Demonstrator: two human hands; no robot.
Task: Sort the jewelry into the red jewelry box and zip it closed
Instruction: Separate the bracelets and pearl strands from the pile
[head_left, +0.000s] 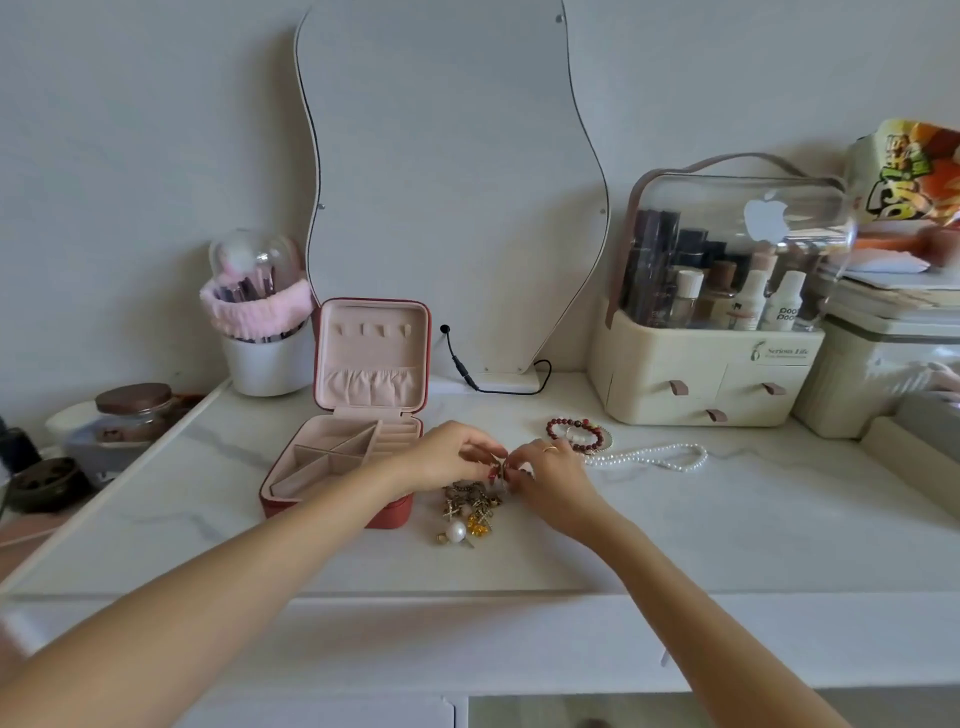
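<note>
While both hands meet over the jewelry pile, the left hand (447, 457) and right hand (545, 470) have their fingertips pressed together on one small piece of jewelry (500, 466) between them, so both are pinching it, though it's too tiny to say what it is. Right hand has a ring on one finger.

Red jewelry box (343, 467) sits at 9 o'clock from the hands, touching distance, lid standing open with its pink lining showing, compartments looking bare. Rest of the jewelry pile (470, 506) is at 6 o'clock just below the fingers, with a pearl charm (457, 531) at its near edge. At 2 o'clock there's a red bead bracelet (558, 428), and a pearl necklace (654, 457) strung out at 3 o'clock on the white marble worktop (727, 519).

Wavy mirror (452, 182) at 12, cosmetics organizer (717, 322) further right.
</note>
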